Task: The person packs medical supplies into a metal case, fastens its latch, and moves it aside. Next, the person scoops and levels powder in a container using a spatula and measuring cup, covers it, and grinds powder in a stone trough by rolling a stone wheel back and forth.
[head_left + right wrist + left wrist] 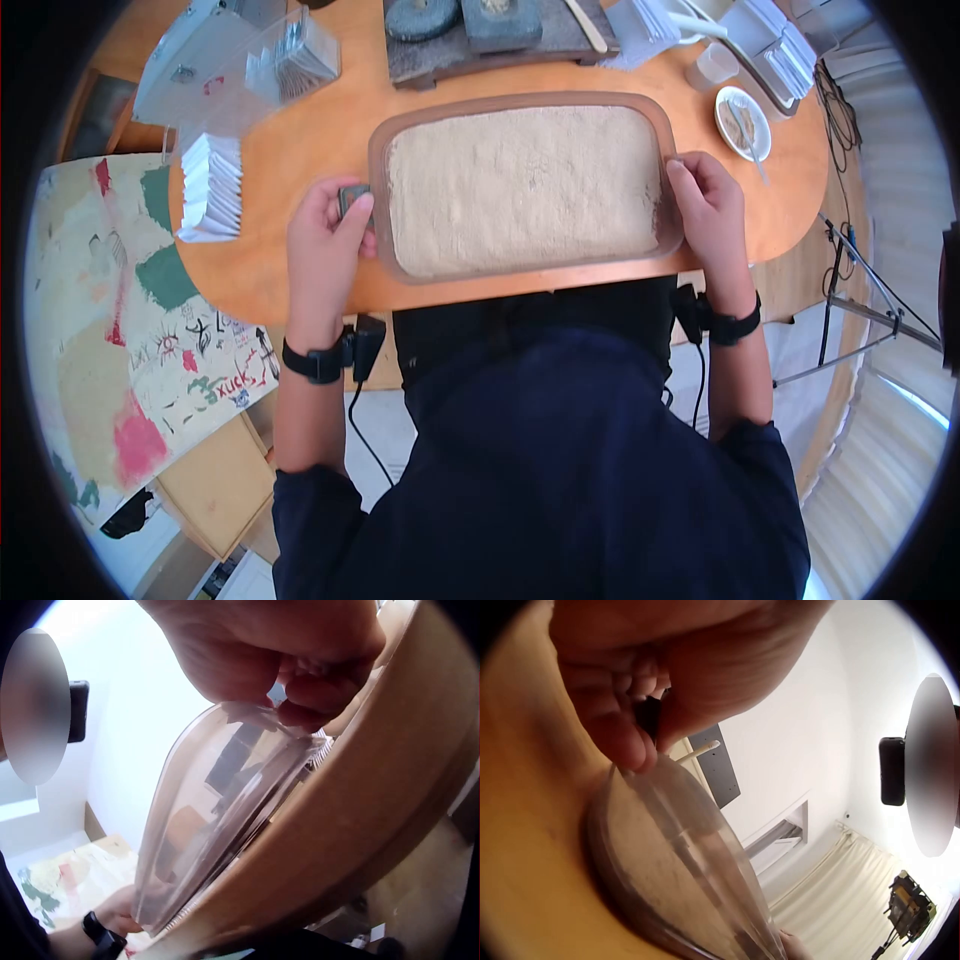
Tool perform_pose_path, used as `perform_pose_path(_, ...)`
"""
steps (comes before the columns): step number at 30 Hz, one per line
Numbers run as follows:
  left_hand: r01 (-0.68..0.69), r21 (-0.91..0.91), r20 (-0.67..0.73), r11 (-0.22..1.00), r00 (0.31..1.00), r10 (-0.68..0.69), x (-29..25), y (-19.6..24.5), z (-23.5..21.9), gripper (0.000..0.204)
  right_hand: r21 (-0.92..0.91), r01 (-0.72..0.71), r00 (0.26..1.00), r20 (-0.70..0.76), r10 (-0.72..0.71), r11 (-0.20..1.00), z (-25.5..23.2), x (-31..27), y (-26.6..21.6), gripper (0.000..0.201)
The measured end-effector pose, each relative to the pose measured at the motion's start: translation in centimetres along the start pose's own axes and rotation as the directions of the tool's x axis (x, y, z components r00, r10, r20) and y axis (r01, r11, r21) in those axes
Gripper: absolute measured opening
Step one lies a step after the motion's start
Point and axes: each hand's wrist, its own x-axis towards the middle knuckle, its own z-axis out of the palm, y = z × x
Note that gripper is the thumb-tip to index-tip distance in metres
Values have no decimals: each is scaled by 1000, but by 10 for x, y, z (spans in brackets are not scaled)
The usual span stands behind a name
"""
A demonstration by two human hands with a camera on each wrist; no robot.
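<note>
A translucent brownish tub [520, 99] with rounded corners lies near the table's front edge, filled with pale, sand-like powder [520, 190]. The powder's surface is mostly level, with small cracks near the middle. At the tub's left end, my left hand [325, 245] pinches a small dark grey-green block [354, 194] between thumb and fingers. In the left wrist view the block [648, 714] is largely covered by the fingers, whose tips come right at the tub's rim. My right hand [715, 210] grips the tub's right end, thumb on the rim and fingers curled.
Behind the tub stands a dark board [440, 70] bearing dark stones and a pale wooden stick [586, 24]. A white bowl [722, 122] with a spoon and a clear cup [713, 66] are at the right. White pleated paper [212, 190] and a clear box [310, 60] lie left.
</note>
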Motion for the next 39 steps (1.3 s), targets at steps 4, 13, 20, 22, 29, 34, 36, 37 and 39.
perform_pose_path(4, 28, -52, 0, 998, 1000, -28, 3, 0, 3, 22, 49, -61, 998, 11, 61, 997, -1, -7, 1, 21)
perform_pose_path(13, 31, -81, -4, 996, 999, -32, 3, -3, 1, 23, 2, -54, 998, 19, 54, 999, -1, -5, 0, 20)
perform_pose_path(20, 14, -81, -17, 997, 1000, -16, 1, -3, 1, 23, 39, -88, 996, 33, 87, 995, 1, 2, -4, 20)
perform_pose_path(22, 3, -82, -40, 997, 999, -7, 1, -6, 2, 23, 58, -61, 998, 20, 60, 996, 1, 1, -4, 21)
perform_pose_path(29, 33, -47, -146, 998, 989, -40, -3, -9, -3, 42, 25, -116, 991, 65, 114, 993, -3, 2, -6, 28)
perform_pose_path(34, -61, 223, -161, 973, 982, 99, -36, -20, -5, 49, -32, -102, 994, 45, 103, 994, -9, -18, -5, 36)
perform_pose_path(36, -98, 226, -62, 969, 991, 115, -43, -13, 7, 55, -93, 32, 999, 24, -30, 995, -5, -22, -3, 35)
perform_pose_path(37, -62, 206, -51, 977, 996, 74, -41, -17, 9, 59, -94, 35, 999, 24, -33, 995, -3, -22, -5, 35)
perform_pose_path(39, -44, 137, -50, 990, 997, 51, -39, -13, 12, 59, -62, 61, 998, 27, -59, 996, 2, -21, -10, 33)
